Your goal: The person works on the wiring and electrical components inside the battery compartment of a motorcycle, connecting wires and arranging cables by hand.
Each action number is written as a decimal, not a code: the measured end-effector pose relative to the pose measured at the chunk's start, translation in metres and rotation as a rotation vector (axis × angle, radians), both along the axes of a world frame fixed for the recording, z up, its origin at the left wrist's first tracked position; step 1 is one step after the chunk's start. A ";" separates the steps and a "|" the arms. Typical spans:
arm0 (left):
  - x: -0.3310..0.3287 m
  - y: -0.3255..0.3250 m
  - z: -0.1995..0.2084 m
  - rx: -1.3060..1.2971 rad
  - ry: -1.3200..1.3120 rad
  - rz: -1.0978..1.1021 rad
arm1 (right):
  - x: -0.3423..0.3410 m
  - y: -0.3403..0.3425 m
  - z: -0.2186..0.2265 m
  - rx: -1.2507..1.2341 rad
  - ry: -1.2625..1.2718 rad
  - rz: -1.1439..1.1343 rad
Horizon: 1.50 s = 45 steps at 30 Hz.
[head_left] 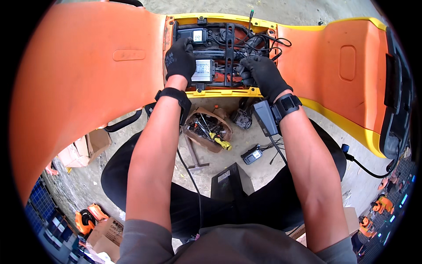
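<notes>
Between the orange body panels of a vehicle, an open compartment with a yellow rim (228, 93) lies before me. My left hand (180, 60), in a black glove, is at its left end with the fingers curled; what they grip is hidden. Beside that hand are a silver box (202, 70) and a black module with a white label (193, 35). My right hand (262, 75), also gloved, has its fingers pinched together among black cables (263, 42) at the right end. A black slotted bar (229, 53) crosses the compartment between my hands.
On the concrete floor below stand a cardboard box (226, 127) of small parts, with a yellow-handled screwdriver (218, 140), a hammer (193, 154) and a small device with leads (252, 155). A black box (229, 182) sits between my legs. A grey box-shaped unit (264, 118) is by my right wrist.
</notes>
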<state>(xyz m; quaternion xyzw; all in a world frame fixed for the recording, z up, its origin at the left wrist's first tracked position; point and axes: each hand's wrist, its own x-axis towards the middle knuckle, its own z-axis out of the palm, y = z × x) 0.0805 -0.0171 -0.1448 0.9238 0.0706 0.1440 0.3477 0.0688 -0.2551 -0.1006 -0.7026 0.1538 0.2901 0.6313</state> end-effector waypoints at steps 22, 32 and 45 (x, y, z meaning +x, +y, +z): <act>0.005 0.009 -0.022 -0.218 0.221 -0.254 | 0.017 -0.002 0.012 -0.012 -0.024 0.154; 0.007 0.027 -0.023 -0.418 0.279 -0.370 | 0.012 0.018 -0.012 -0.062 -0.673 0.290; 0.009 0.025 -0.029 -0.421 0.207 -0.348 | 0.005 0.054 -0.003 0.525 -0.383 0.262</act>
